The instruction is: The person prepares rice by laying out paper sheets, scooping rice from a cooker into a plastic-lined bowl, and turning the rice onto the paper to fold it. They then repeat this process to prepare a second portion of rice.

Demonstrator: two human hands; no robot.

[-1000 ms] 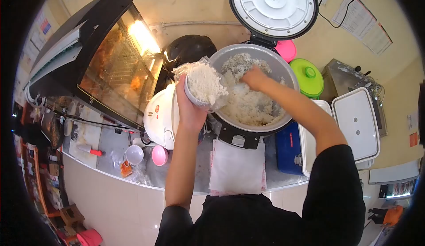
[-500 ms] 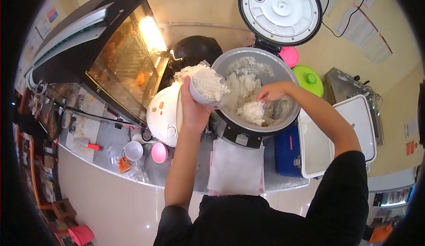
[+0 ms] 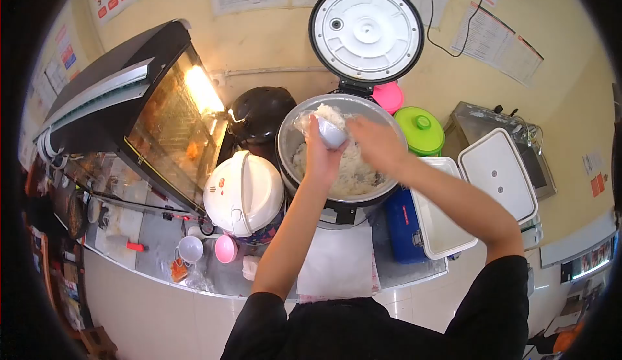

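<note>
My left hand [image 3: 322,159] is wrapped round a small white bowl [image 3: 333,134], tilted over the big rice cooker [image 3: 285,146]. White rice [image 3: 329,114] heaps above its rim, and clear plastic film [image 3: 302,123] clings beside it. Just right of the bowl is my right hand [image 3: 376,143], blurred, its fingers curled towards the bowl's rim. Whatever those fingers grip is hidden. Below both hands, more rice [image 3: 353,175] lies in the cooker's grey pot. The cooker's round lid [image 3: 367,33] stands raised behind.
Left of the cooker are a white rice cooker [image 3: 243,191], a black pot [image 3: 262,114] and a lit glass display case [image 3: 175,127]. To the right sit a green lidded container [image 3: 420,130] and an open blue cooler [image 3: 405,227]. Paper sheets [image 3: 337,263] lie in front.
The view has shifted, showing more wall. My left hand has brought the bowl over the cooker and tilted it. My right hand has risen from the rice to the bowl's side.
</note>
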